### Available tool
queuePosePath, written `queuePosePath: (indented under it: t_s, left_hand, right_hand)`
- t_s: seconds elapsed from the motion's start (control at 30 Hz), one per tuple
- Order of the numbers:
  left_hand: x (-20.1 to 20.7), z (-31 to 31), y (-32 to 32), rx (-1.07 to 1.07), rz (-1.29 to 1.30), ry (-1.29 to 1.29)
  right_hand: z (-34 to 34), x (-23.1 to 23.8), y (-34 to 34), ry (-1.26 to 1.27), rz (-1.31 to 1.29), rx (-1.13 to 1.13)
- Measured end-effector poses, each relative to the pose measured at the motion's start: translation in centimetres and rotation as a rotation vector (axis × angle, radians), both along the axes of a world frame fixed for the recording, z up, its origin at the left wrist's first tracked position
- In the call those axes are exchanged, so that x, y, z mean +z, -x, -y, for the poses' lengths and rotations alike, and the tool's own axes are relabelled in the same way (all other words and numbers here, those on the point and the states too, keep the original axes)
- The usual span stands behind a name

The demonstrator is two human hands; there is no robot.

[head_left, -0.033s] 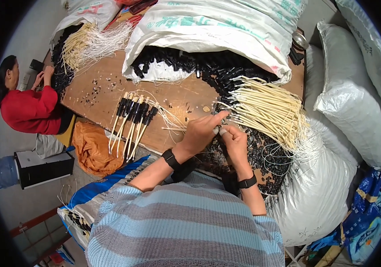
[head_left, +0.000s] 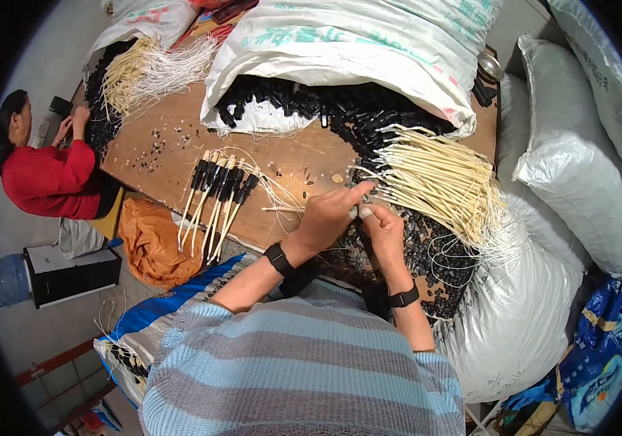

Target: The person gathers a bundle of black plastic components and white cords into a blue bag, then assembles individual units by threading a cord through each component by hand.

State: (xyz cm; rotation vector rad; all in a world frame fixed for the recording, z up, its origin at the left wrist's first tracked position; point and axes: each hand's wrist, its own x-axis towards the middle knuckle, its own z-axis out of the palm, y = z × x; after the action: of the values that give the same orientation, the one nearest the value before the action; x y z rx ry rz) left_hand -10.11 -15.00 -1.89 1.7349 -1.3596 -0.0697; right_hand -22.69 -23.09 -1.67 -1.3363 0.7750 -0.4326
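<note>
I see the right hand point(head_left: 385, 232) pinched, contents too small to read; left hand point(head_left: 325, 218) beside it, grip can't tell. I'd brace both wrists, align fingertips. Count: one pale cord point(head_left: 282, 209) just left of them; black-sleeved cords point(head_left: 218, 180) farther left, maybe six, overlapping.

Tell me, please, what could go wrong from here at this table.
The cords with black sleeves lie with their pale ends past the table's edge, so a nudge might tip them off. Thin white strands trail in loops from the cream bundle and could tangle. Small black pieces lie loose around the left hand and right hand, so a part dropped there may be hard to find.
</note>
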Motion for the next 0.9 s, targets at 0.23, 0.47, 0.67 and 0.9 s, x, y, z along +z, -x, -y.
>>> queuePosePath:
  t_s: [0.23, 0.47, 0.67, 0.9]
  left_hand:
    - [-0.3, -0.6, -0.2, 0.089, -0.25, -0.179]
    - [0.0, -0.6, -0.1, 0.074, -0.326, -0.152]
    - [0.4, -0.1, -1.3, -0.091, -0.109, 0.112]
    - [0.6, -0.8, -1.5, -0.237, -0.207, -0.215]
  right_hand:
    - [-0.4, -1.0, 0.0, 0.034, 0.009, -0.074]
    - [-0.3, -0.4, 0.4, 0.467, -0.169, -0.049]
    - [-0.1, -0.3, 1.5, -0.161, 0.231, -0.071]
    - [0.5, 0.5, 2.3, 0.149, 0.128, -0.045]
